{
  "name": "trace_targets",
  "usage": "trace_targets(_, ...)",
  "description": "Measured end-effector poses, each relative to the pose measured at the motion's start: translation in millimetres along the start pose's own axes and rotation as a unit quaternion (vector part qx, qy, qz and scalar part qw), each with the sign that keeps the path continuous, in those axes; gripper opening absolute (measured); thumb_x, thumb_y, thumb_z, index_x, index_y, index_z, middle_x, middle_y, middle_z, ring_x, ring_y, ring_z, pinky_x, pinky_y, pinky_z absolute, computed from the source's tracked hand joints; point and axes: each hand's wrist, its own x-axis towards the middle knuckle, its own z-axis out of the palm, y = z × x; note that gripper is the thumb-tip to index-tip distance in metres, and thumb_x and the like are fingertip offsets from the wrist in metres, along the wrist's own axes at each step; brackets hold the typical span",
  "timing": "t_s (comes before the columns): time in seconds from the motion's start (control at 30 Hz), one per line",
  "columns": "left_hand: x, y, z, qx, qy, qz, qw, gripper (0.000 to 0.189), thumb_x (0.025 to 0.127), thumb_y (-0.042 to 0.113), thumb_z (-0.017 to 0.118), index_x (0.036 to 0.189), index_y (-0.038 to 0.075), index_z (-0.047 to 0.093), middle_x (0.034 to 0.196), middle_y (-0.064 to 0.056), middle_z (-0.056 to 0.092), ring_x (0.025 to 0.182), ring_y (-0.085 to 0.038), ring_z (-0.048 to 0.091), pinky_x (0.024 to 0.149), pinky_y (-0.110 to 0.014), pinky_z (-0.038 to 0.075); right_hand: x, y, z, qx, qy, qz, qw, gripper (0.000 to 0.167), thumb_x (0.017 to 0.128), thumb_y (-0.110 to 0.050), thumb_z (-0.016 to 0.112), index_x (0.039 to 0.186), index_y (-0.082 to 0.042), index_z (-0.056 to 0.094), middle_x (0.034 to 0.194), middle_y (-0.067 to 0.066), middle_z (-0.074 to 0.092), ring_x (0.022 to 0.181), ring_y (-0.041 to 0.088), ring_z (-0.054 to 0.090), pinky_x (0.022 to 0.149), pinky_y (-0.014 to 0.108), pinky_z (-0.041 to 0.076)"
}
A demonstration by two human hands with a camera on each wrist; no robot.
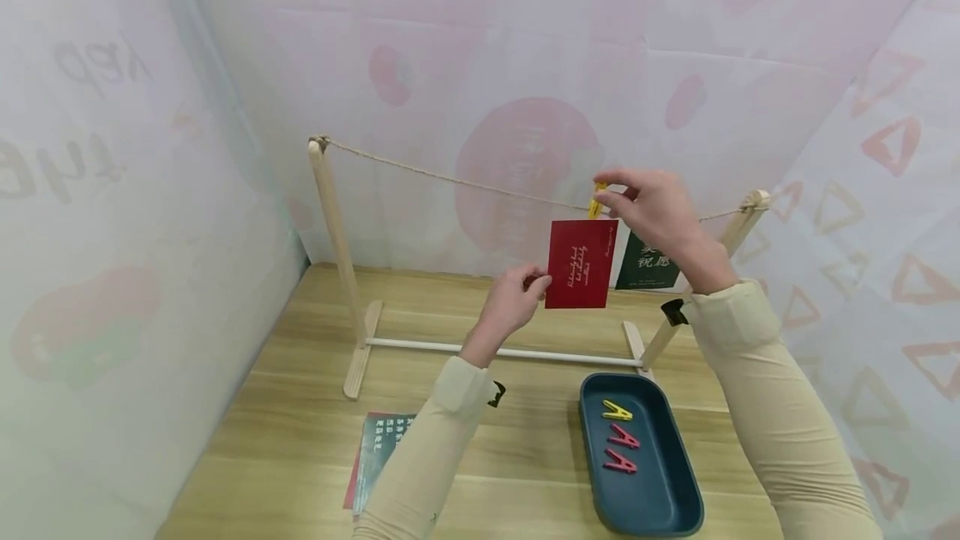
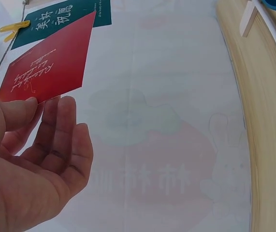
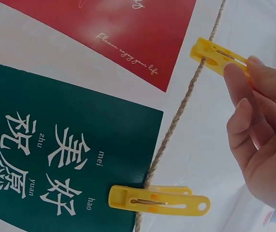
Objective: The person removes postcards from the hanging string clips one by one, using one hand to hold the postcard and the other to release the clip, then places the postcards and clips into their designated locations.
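Observation:
My left hand (image 1: pixel 513 302) pinches a red card (image 1: pixel 581 265) with white script by its left edge, between thumb and fingers. The card's top edge is close under a twine line (image 1: pixel 450 180). Above it, my right hand (image 1: pixel 652 211) pinches the handle end of a yellow clothespin (image 3: pixel 215 57). In the right wrist view the clothespin's tip is at the twine, with a small gap showing between it and the red card. Beside the red card, a dark green card (image 3: pixel 79 145) with white characters hangs from the line by another yellow clothespin (image 3: pixel 159 200).
The twine runs between two wooden posts (image 1: pixel 335 232), joined low down by a white rod (image 1: pixel 510 352). On the table, a dark blue tray (image 1: pixel 686 473) holds one yellow and two red clothespins (image 1: pixel 621 462). More cards (image 1: pixel 375 448) lie beneath my left forearm.

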Motion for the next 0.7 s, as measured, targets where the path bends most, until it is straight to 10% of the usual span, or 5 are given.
trace_targets(0.7,-7.4,-2.8,-12.2,0.000,-0.006,0.028,0.9996,0.022,0.102,0.028,0.053,0.106,0.013,0.069,0.096,-0.003,0.070,0.087,-0.019,0.068,0.072,-0.030,0.053,-7.5,0.5,-16.7,-0.018,0.050,-0.019,0.9984,0.020,0.090,-0.010,0.071,0.110,-0.008,0.074,0.089,0.016,0.076,0.070,0.025,0.073,0.043,0.015,0.033)
